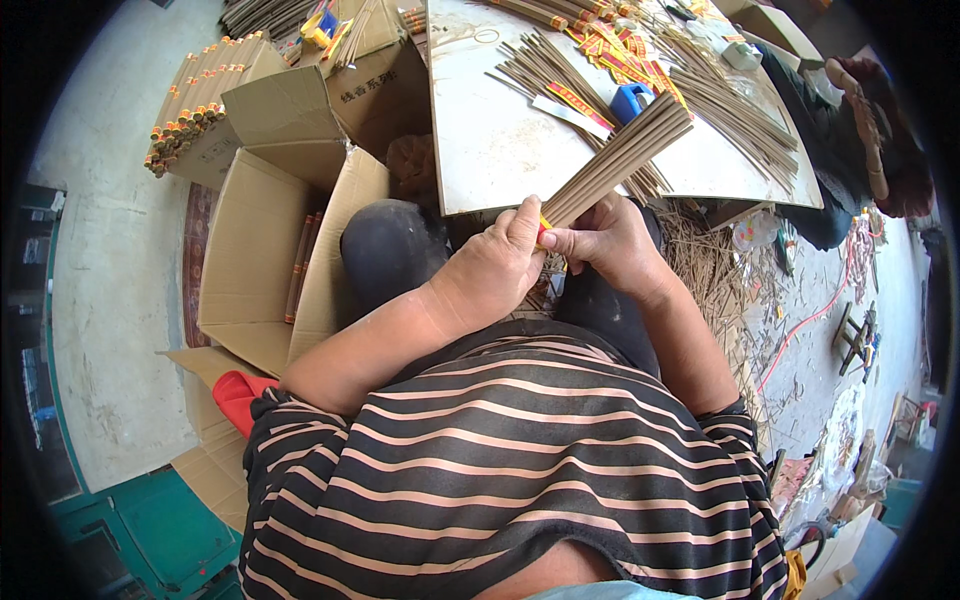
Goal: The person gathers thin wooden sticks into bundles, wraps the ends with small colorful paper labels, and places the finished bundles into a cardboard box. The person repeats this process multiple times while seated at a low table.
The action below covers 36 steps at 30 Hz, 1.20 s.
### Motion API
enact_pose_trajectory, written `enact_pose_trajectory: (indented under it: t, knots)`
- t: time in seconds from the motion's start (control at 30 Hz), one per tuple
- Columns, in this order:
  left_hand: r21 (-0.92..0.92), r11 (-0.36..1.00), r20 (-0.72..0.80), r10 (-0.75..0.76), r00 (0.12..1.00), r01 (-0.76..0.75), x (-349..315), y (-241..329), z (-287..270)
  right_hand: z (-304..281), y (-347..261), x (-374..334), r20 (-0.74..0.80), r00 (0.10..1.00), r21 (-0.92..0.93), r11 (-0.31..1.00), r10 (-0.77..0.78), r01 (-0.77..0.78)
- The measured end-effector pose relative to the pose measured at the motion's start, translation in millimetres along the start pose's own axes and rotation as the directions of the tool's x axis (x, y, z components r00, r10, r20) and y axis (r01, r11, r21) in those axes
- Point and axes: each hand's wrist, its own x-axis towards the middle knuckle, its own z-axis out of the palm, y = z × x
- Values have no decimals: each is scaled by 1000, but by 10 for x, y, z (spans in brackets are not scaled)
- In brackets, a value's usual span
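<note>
Bundle (625,155): above the lap, slanting up rightward, its top over the table (465,150).
Left grip (492,258): curled closed at the lower end, fingertips partly hidden.
Right grip (622,245): closed on the bundle, thumb at the band (544,230).
Band: best drawn snug and square.
Sticks: probably brittle; press evenly, ends level.

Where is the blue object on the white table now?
In the head view, the blue object is at upper right of centre, just beyond the held stick bundle.
</note>
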Motion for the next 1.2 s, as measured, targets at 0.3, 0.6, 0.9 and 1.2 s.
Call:
enact_pose_trajectory:
  t: [0.3, 0.6, 0.9, 1.2]
  knots:
    - [-286, 955, 30, -79, 996, 84, -8, 73, -110, -59, -60, -32, 118, 991, 11, 998, -69, 68]
    - [-727, 587, 303, -192, 933, 357, -1, 156, -349, -3, -140, -52, 141, 962, 3, 972, -232, 234]
    - [-880, -18, 463, -244, 852, 474, 69, 139, -368, 5, -153, 108, 21, 935, -35, 935, -353, 354]
    - [-850, 216, 436, -222, 872, 480, 142, 56, -311, 321, -486, 345, -296, 947, 719, 623, -125, 307]
